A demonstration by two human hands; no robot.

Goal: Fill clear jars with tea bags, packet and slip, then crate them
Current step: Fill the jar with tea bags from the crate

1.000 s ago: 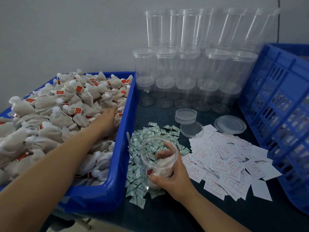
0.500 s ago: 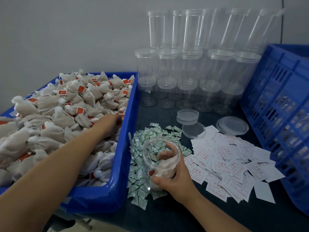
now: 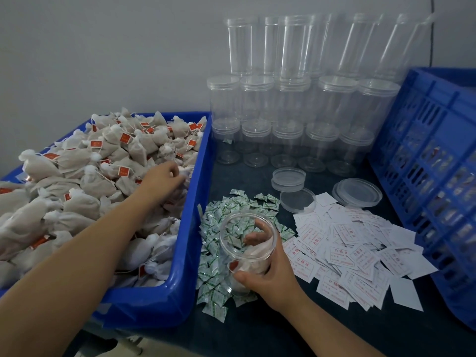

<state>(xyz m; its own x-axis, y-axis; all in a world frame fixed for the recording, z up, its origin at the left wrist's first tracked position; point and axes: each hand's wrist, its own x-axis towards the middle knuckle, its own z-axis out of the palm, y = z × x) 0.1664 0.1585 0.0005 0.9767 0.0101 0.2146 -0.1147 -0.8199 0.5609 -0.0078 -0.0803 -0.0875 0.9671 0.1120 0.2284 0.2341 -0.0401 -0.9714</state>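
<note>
Gripping the open jar (image 3: 248, 243) over the packets (image 3: 219, 253), the right hand (image 3: 270, 276) wraps it, a few tea bags inside. Left hand (image 3: 164, 176), fingers curled, pinches among the bags (image 3: 90, 176) heaped in the blue bin (image 3: 180, 287).

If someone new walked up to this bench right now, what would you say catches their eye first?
Probably the blue tub on the left, heaped with tea bags, where the left hand is picking among them. Next, the stacked wall of empty clear jars at the back. In front, the right hand grips an open jar over the green-printed packets, beside scattered paper slips.
</note>
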